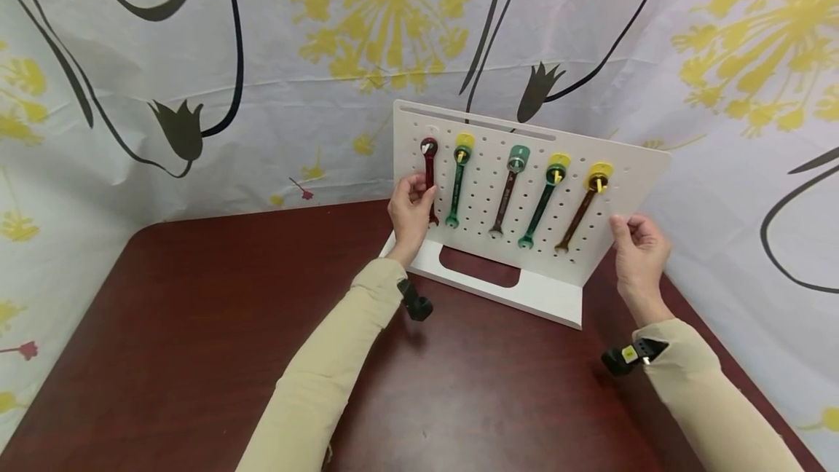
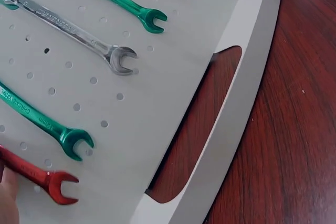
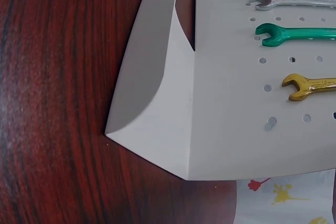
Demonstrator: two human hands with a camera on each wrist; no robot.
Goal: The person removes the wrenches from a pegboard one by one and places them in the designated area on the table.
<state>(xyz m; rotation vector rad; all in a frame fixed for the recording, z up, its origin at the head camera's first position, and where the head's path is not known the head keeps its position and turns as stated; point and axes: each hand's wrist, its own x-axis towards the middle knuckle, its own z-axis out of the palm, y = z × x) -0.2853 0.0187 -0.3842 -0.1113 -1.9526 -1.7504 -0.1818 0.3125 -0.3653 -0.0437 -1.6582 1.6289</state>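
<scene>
A white pegboard stand [image 1: 488, 126] bears a row of combination wrenches hung on hooks. At the board's left side, my left hand [image 1: 410, 213] pinches the shaft of the red wrench [image 1: 430, 164] between thumb and fingers; its open end [image 2: 62, 187] shows in the left wrist view. Thumb on the front face, my right hand [image 1: 642, 253] grips the board's right edge. Between the hands hang a green wrench [image 1: 457, 188], a silver wrench [image 2: 68, 30], another green wrench [image 1: 542, 206] and a gold wrench [image 3: 310, 85]. In the right wrist view the right hand is hidden.
The stand's base [image 1: 550, 301], with a cut-out slot, rests on a dark red-brown wooden table [image 1: 262, 326]. Behind and beside the table hangs a white cloth [image 1: 262, 130] with yellow and grey flower prints. Yellow and green tags sit at the hooks.
</scene>
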